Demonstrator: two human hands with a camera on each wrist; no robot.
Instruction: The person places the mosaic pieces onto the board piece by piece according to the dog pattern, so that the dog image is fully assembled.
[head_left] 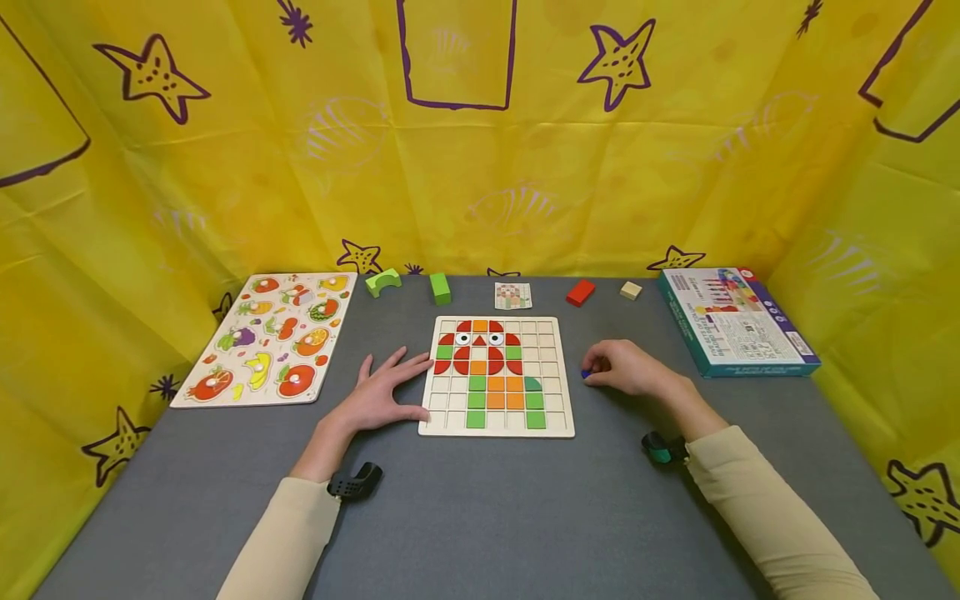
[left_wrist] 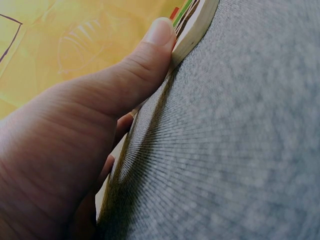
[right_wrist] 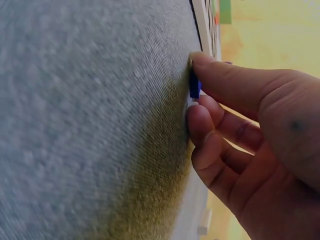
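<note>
The left hand (head_left: 382,395) lies flat with straight fingers, thumb against the mosaic board (head_left: 558,421), steadying it. Just right of the board, the right hand (head_left: 626,367) pinches a small blue tile (head_left: 586,374) against the grey surface (head_left: 480,517). A shallow pinch could let the tile slip; a nudge might jostle seated pieces.

I see a grey table (head_left: 487,517) ringed by a yellow backdrop (head_left: 225,167) printed with purple stars and outlines. My mosaic board (head_left: 497,377) is pale wood with red, orange and green tiles and two white-and-black eyes. The piece (head_left: 586,374) in my right hand (head_left: 626,367) is blue. My sleeves (head_left: 772,517) are cream. At the far edge I see two green blocks (head_left: 440,288), a red block (head_left: 580,292), a tan cube (head_left: 631,290) and a teal-edged box (head_left: 735,321).
</note>
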